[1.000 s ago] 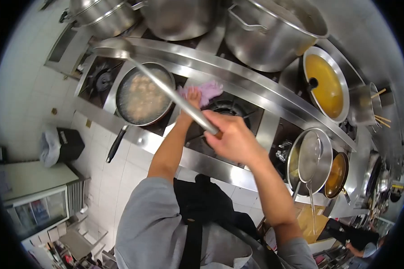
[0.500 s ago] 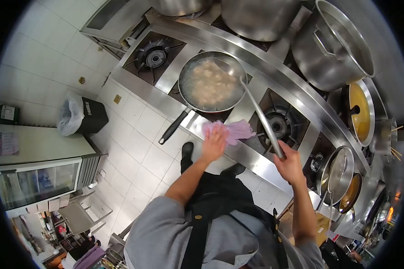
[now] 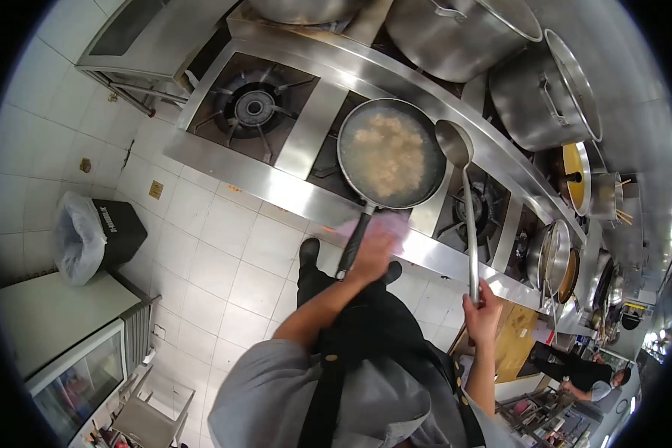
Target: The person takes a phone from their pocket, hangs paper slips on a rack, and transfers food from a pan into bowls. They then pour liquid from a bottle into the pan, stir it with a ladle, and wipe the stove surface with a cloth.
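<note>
A frying pan (image 3: 340, 160) sits on a burner, with pale brown pieces of food (image 3: 390, 155) in cloudy liquid inside it. Its black handle (image 3: 355, 243) points toward my body. My left hand (image 3: 375, 256), smeared by motion, is right beside that handle with a pinkish-purple cloth (image 3: 390, 226) at its fingers. Part of the cloth shows on the far side of the handle. My right hand (image 3: 483, 308) is closed around the lower end of a long metal ladle (image 3: 470, 224). The ladle's bowl (image 3: 454, 142) is just right of the pan's rim.
Burners flank the pan: one at left (image 3: 254, 108), another at right (image 3: 476, 209). Big stockpots (image 3: 463, 37) line the back. A yellow-filled pan (image 3: 575, 175) and strainers (image 3: 554, 254) stand at right. A lined bin (image 3: 119, 233) is on the floor; a person (image 3: 586, 377) stands farther off.
The ladle has come out of the pan to its right. My left hand has moved with the cloth to the pan handle, and my view has shifted.
</note>
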